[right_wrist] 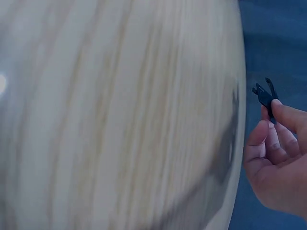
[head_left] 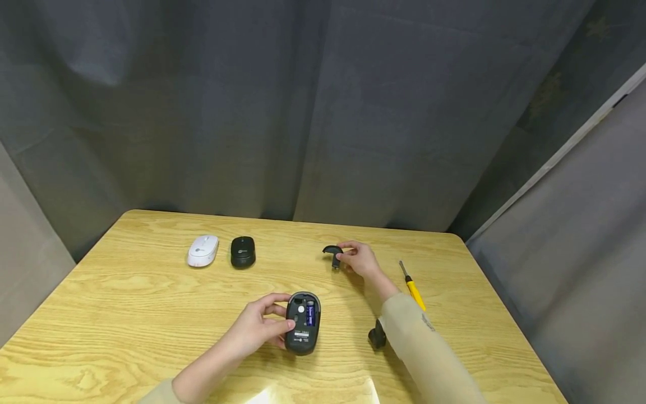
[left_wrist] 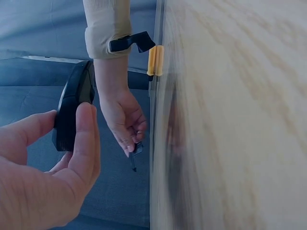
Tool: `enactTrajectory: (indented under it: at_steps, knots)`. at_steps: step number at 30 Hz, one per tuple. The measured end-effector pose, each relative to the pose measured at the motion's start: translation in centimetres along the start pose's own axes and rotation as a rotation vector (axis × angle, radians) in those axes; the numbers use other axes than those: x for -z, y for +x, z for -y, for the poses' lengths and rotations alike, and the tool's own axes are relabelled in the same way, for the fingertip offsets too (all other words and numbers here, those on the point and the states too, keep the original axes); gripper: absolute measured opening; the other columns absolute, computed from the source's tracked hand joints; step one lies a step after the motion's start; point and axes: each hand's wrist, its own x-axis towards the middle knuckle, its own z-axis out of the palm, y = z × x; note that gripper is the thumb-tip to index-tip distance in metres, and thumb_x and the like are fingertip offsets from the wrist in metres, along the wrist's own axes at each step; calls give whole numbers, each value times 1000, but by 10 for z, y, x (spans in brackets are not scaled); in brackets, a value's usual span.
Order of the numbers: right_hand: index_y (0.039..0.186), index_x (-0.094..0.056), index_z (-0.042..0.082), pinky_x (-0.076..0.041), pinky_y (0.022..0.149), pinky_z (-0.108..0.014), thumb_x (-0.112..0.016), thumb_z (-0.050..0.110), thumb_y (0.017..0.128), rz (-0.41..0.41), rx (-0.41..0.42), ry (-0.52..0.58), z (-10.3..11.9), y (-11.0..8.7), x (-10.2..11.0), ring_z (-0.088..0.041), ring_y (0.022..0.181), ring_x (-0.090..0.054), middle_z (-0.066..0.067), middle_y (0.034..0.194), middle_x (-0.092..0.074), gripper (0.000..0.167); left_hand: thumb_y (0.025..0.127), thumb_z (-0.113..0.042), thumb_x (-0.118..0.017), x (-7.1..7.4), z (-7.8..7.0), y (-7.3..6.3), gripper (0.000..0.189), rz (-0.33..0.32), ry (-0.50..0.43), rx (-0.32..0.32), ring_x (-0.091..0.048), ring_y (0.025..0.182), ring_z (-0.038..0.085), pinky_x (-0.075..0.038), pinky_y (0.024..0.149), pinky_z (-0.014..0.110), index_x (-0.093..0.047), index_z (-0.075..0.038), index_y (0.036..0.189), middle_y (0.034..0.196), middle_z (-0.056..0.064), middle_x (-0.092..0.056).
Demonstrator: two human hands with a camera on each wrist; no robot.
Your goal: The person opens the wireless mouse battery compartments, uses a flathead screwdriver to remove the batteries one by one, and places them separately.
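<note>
My left hand (head_left: 257,324) grips a black computer mouse (head_left: 301,343) by its left side, its underside turned up toward the head camera. A blue battery (head_left: 310,314) lies in the uncovered compartment. In the left wrist view the mouse (left_wrist: 72,105) stands edge-on between thumb and fingers, raised off the table. Farther back, my right hand (head_left: 359,259) pinches a small black battery cover (head_left: 333,250), curved at the top with a narrow tongue hanging down. The right wrist view shows this cover (right_wrist: 265,98) between thumb and fingertips, above the tabletop.
A white mouse (head_left: 203,251) and another black mouse (head_left: 243,252) sit at the back left of the wooden table (head_left: 151,314). A yellow-handled screwdriver (head_left: 415,292) lies right of my right forearm. Dark curtains (head_left: 282,112) hang behind the table.
</note>
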Motion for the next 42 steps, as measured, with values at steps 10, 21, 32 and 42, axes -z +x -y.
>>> enactTrajectory:
  at_steps: [10,21,32,42]
  knots:
    - [114,-66,7,-49,52,-27,-69,11,85,-7,-7,-79,-11,11,-1,-17,61,-57,-12,86,-68,29,83,-11,-70,1,-1,-1,62,13,0,3,-67,77,21,-57,64,39,-41,2,137,106,18,-58]
    - [110,-69,7,-47,71,-30,-68,15,87,-3,55,-321,-12,17,-7,-20,85,-58,-8,96,-66,24,83,-11,-70,1,0,1,62,16,0,1,-67,77,22,-57,64,40,-42,2,136,107,18,-58]
    - [111,-68,7,-48,69,-28,-67,16,88,24,47,-306,-9,15,0,-19,84,-58,-8,99,-66,24,83,-10,-70,1,-2,0,63,20,-10,-4,-67,77,22,-57,65,40,-41,4,136,106,19,-58]
    - [115,-65,5,-50,70,-32,-66,20,89,21,120,-235,14,-2,22,-25,89,-59,-10,103,-64,30,83,-10,-70,2,-5,1,62,-9,-13,1,-67,75,22,-57,65,41,-42,2,136,107,19,-58]
